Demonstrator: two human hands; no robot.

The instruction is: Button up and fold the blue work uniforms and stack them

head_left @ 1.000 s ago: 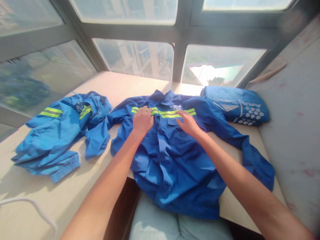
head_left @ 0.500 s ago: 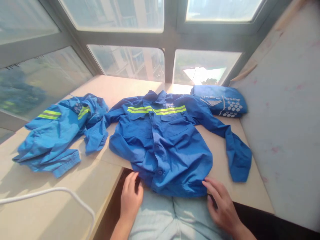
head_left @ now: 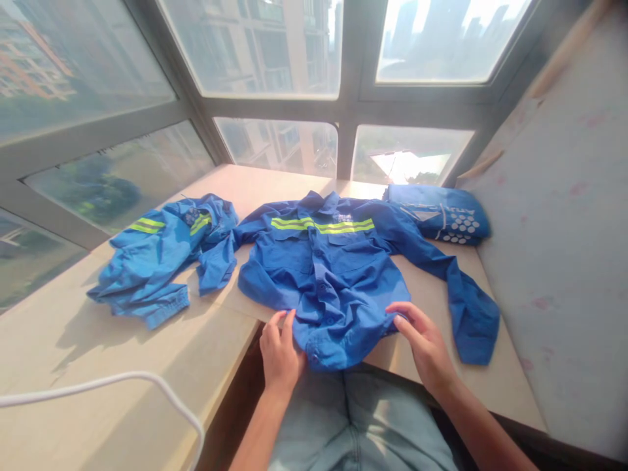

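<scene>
A blue work jacket (head_left: pixel 338 275) with a buttoned front and a yellow-grey reflective stripe lies front up, collar away from me, its lower end bunched at the desk edge. At the lower left of its hem, my left hand (head_left: pixel 282 353) has its fingers closed on the cloth. The fingers of my right hand (head_left: pixel 426 350) pinch the hem's right side, thumb below. To the left lies a second, crumpled blue work jacket (head_left: pixel 152 261) with similar stripes. The right sleeve in view stretches out to the right, bent downward at its end.
A folded blue bundle (head_left: pixel 441 216) with white dots sits at the back right. The pale desk (head_left: pixel 196 353) runs under everything and bends round at the left, with a white cable (head_left: pixel 122 376) above it. Windows (head_left: pixel 275 150) stand behind and a pale panel (head_left: pixel 554 261) at the right.
Both hands have moved up and taken hold of the jacket's hem, which has drawn inward and bunched. My view has tilted up and shifted slightly left.
</scene>
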